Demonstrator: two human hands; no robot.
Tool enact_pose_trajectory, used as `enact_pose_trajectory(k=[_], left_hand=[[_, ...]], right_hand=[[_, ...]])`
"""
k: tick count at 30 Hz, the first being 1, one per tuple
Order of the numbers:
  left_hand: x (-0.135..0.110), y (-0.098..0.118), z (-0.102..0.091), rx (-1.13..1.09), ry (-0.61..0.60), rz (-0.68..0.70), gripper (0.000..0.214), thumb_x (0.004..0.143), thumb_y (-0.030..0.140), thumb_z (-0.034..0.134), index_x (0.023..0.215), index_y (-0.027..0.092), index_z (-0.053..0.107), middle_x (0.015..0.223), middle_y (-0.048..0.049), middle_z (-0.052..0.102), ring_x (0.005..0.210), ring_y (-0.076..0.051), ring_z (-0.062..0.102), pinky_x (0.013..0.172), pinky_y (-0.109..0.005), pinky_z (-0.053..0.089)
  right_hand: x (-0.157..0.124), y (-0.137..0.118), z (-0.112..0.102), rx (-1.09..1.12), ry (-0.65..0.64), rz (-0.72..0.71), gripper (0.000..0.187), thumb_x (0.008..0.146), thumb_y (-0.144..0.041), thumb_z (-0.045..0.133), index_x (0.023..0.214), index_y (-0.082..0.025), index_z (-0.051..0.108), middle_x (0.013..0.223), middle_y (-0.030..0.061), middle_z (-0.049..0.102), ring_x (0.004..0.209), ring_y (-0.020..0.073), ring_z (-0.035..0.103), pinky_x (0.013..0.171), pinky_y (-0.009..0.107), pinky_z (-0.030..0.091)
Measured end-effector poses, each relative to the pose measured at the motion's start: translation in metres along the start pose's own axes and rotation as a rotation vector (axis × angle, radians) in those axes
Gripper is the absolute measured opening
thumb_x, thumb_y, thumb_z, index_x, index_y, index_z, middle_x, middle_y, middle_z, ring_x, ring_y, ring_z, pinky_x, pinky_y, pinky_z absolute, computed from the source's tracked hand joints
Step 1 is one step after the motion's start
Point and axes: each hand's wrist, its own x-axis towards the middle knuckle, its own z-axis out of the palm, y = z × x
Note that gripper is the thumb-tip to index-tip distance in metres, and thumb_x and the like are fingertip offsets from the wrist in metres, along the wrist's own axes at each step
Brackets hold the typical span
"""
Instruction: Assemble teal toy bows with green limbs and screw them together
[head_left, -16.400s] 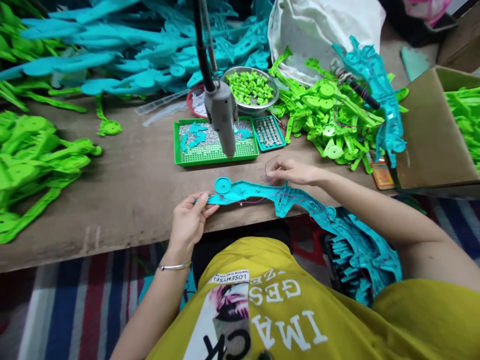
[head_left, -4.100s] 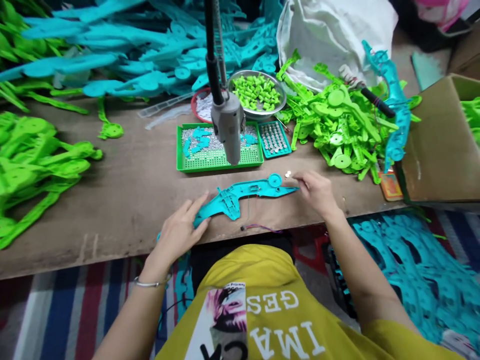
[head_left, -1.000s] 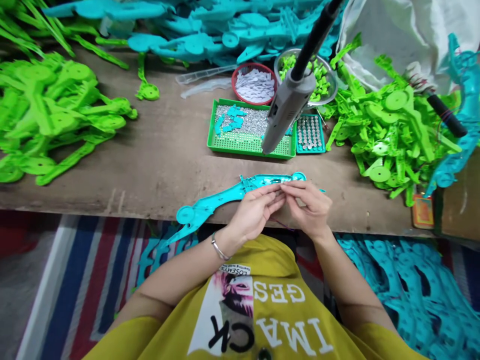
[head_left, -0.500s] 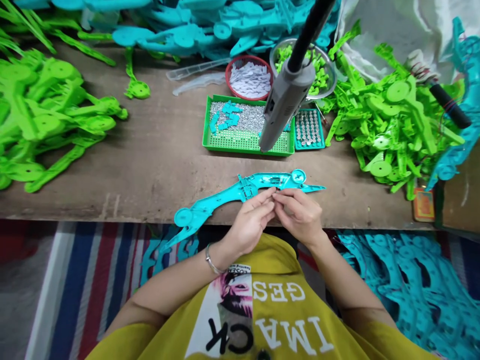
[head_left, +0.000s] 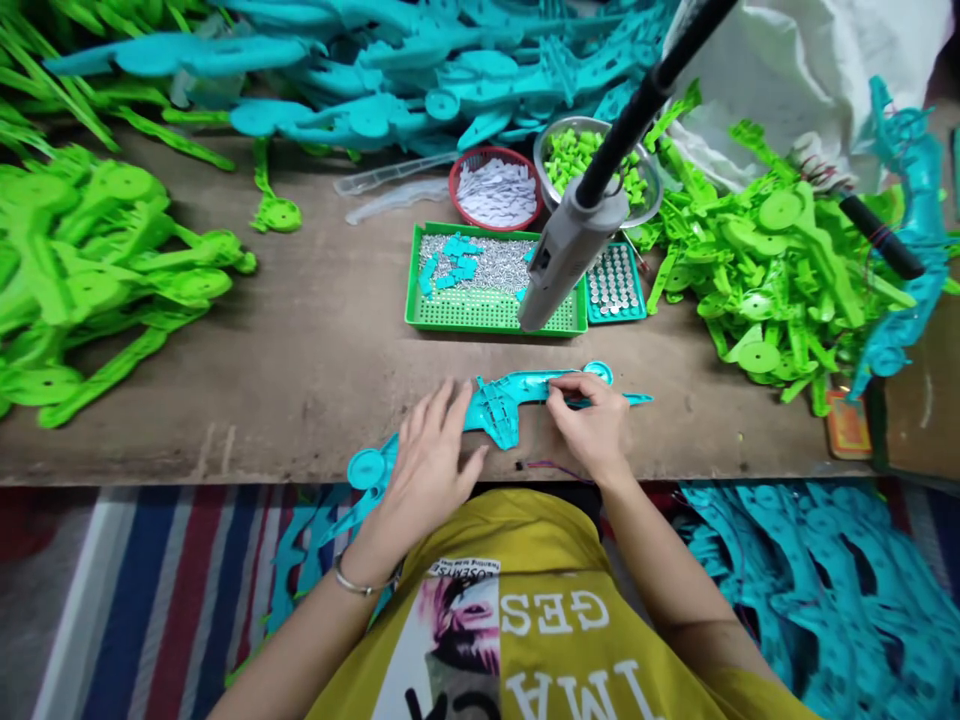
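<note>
A long blue plastic shell (head_left: 496, 412) lies on the table in front of me, its ribbed inner side facing up. My left hand (head_left: 431, 465) rests flat over its left half, fingers stretched out, thumb apart. At the shell's right part, my right hand (head_left: 596, 420) is closed in a pinch against the inside; whatever its fingertips hold is hidden. Thin dark and red wires (head_left: 555, 467) with a small black end lie on the table below that hand. The shell's round end (head_left: 598, 373) and pointed tip show beyond the right fingers.
A grey tool (head_left: 574, 250) on a black pole hangs over a green tray (head_left: 495, 328) of small metal parts. Nearby are a teal tray of button cells (head_left: 615, 283), a red basket of white pieces (head_left: 496, 190) and a metal bowl (head_left: 652, 200). Green plastic heaps (head_left: 97, 290) flank both sides.
My left hand has moved left, from the fingertip pinch to lying flat on the shell. The right hand now works at the shell's inside. The wires have come into view on the table.
</note>
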Motion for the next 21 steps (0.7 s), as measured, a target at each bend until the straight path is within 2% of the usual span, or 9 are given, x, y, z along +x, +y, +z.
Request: enact_pose_trajectory(k=[2, 6, 8, 13, 17, 21], left_hand=[[-0.003, -0.012, 0.005, 0.119, -0.007, 0.008, 0.066, 0.093, 0.029, 0.06, 0.154, 0.016, 0.039, 0.155, -0.0202, 0.045, 0.136, -0.039, 0.046, 0.108, -0.056, 0.044], [-0.003, -0.022, 0.015, 0.248, 0.048, 0.04, 0.048, 0.098, 0.02, 0.047, 0.146, 0.014, 0.051, 0.122, -0.0165, 0.064, 0.104, -0.031, 0.058, 0.087, -0.045, 0.051], [-0.003, -0.022, 0.015, 0.288, 0.079, 0.075, 0.046, 0.099, 0.018, 0.044, 0.144, 0.013, 0.053, 0.111, -0.0153, 0.066, 0.096, -0.029, 0.057, 0.08, -0.043, 0.05], [-0.005, -0.015, 0.007, 0.312, 0.164, 0.158, 0.048, 0.098, 0.015, 0.043, 0.146, 0.017, 0.048, 0.111, -0.0147, 0.064, 0.095, -0.029, 0.055, 0.079, -0.042, 0.048], [-0.004, -0.007, -0.003, 0.416, 0.124, 0.149, 0.048, 0.095, 0.01, 0.044, 0.142, 0.013, 0.051, 0.105, -0.0143, 0.063, 0.091, -0.03, 0.055, 0.075, -0.041, 0.046], [-0.001, -0.004, -0.007, 0.499, 0.09, 0.132, 0.049, 0.093, 0.008, 0.046, 0.141, 0.013, 0.054, 0.103, -0.0143, 0.064, 0.09, -0.031, 0.055, 0.073, -0.041, 0.044]], right_hand=[[0.0, -0.003, 0.001, -0.058, 0.001, 0.0, 0.013, 0.08, -0.023, 0.062, 0.078, -0.022, 0.076, 0.079, 0.0024, 0.075, 0.071, 0.0165, 0.068, 0.073, 0.031, 0.056], [0.003, -0.006, 0.003, -0.198, 0.036, -0.05, 0.013, 0.079, -0.02, 0.062, 0.076, -0.021, 0.074, 0.073, 0.0032, 0.072, 0.067, 0.0172, 0.066, 0.07, 0.032, 0.054], [0.003, -0.006, 0.007, -0.279, 0.065, -0.107, 0.013, 0.079, -0.018, 0.062, 0.075, -0.02, 0.074, 0.072, 0.0042, 0.071, 0.065, 0.0181, 0.065, 0.067, 0.032, 0.053], [-0.005, -0.007, 0.013, -0.44, 0.141, -0.221, 0.017, 0.083, -0.014, 0.059, 0.076, -0.02, 0.074, 0.073, 0.0072, 0.068, 0.071, 0.0214, 0.063, 0.069, 0.035, 0.053], [0.001, -0.007, -0.004, -0.345, 0.062, -0.289, 0.019, 0.087, -0.015, 0.058, 0.083, -0.019, 0.076, 0.082, 0.0077, 0.069, 0.078, 0.0204, 0.066, 0.074, 0.033, 0.055], [0.052, 0.006, -0.033, -0.324, 0.039, -0.365, 0.025, 0.087, -0.012, 0.053, 0.098, -0.019, 0.074, 0.092, 0.0068, 0.074, 0.084, 0.0194, 0.068, 0.081, 0.033, 0.054]])
